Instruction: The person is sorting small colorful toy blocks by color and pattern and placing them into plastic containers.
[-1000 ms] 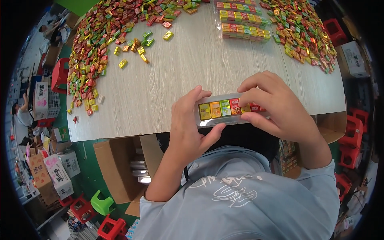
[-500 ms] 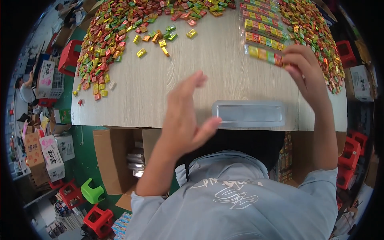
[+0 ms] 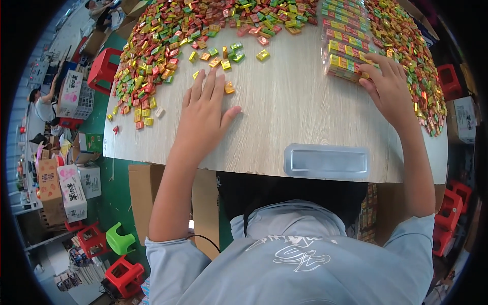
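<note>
My left hand is open, palm down over the table, its fingertips among a few loose foil-wrapped candies. One orange candy lies beside its index finger. At the right, my right hand has thumb and fingers closed on the right end of a strip of wrapped candies. This strip lies at the near end of a column of similar strips in clear wrap. Close to the front edge, a clear plastic tray lies below and left of my right hand.
A large heap of loose candies covers the table's far left and back. Another heap runs down the right side. Cardboard boxes stand under the table. Red stools and a green stool are on the floor.
My left hand has moved left and away from me, down to the loose candies. My right hand has set its strip against the near end of the column. The view has shifted slightly.
</note>
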Demonstrator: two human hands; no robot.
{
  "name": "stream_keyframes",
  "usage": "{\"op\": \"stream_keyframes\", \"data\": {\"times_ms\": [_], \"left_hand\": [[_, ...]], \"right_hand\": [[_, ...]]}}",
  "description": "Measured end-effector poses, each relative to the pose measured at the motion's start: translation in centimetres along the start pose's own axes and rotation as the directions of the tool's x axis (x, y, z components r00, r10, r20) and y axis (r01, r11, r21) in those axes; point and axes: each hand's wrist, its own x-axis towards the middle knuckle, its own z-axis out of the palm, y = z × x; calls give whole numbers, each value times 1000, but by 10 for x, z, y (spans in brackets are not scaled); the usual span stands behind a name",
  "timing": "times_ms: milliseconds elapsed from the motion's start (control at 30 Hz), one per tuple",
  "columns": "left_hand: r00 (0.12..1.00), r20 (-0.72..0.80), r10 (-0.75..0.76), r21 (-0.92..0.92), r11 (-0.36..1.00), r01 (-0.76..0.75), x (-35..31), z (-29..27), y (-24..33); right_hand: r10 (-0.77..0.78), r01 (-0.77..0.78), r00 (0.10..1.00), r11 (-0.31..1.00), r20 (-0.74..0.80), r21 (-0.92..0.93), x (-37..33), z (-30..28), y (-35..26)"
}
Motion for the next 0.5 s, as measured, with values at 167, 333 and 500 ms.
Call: {"op": "stream_keyframes", "data": {"times_ms": [167,333,500], "left_hand": [[1000,-16,-21,-21,1000,20,-15,-7,4],[991,-133,4,-69,998,-13,-15,-8,14],[994,-107,0,-173,985,-19,-18,-7,16]], "right_hand": [[-159,161,987,969,-29,186,55,1,-36],[-296,283,955,900,-11,332,131,62,-103],[-358,353,933,880,-45,318,165,103,-128]]}}
